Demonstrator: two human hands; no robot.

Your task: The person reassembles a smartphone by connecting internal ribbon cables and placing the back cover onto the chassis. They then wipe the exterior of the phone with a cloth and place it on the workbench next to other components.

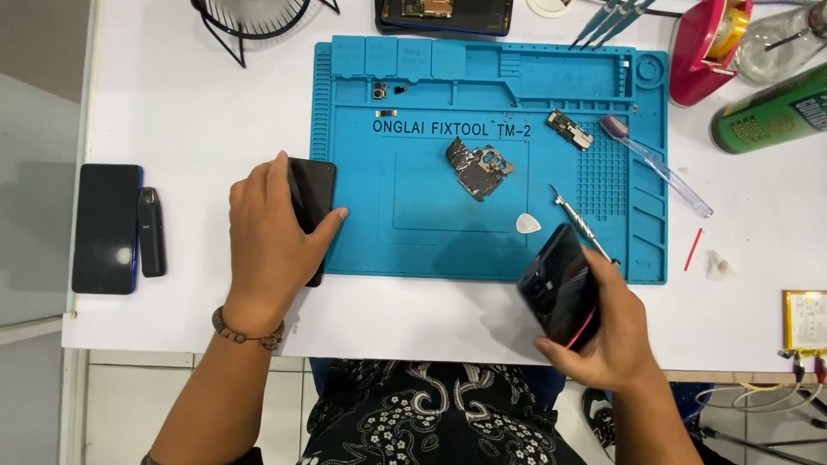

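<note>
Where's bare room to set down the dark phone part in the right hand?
The right hand holds the dark phone part. Free: the blue mat's inset centre, between the metal shield and white pick; also the white table left of the mat, above the left hand. Crowded: the top right, around the toothbrush, green can and red dispenser.
</note>
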